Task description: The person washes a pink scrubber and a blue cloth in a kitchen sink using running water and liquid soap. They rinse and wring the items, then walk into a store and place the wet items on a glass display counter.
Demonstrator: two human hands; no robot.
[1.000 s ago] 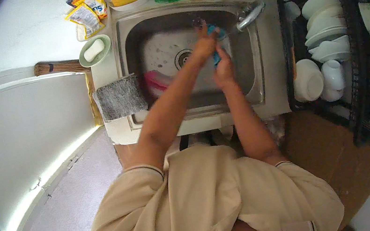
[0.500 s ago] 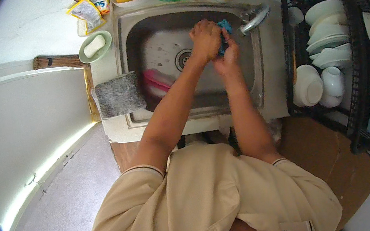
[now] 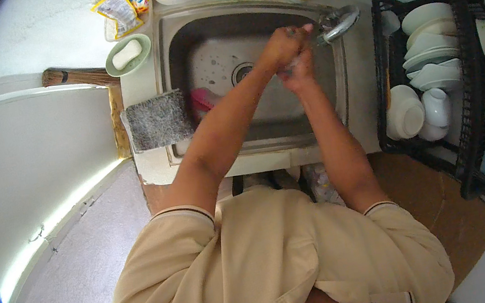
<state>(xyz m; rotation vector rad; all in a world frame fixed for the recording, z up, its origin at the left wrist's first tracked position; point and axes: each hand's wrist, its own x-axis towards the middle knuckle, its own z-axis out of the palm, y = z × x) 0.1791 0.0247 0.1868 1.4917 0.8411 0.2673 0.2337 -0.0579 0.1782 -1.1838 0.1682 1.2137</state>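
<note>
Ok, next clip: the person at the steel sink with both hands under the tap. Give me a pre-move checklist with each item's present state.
1. Both hands over the stainless steel sink basin: ok; left hand and right hand are pressed together.
2. Hands close to the chrome tap spout: ok.
3. Water running: cannot tell.
4. Anything held between the hands: cannot tell.
5. Round drain opening uncovered: ok.
6. White soap bar in the green dish at the basin's left: ok, untouched.
</note>
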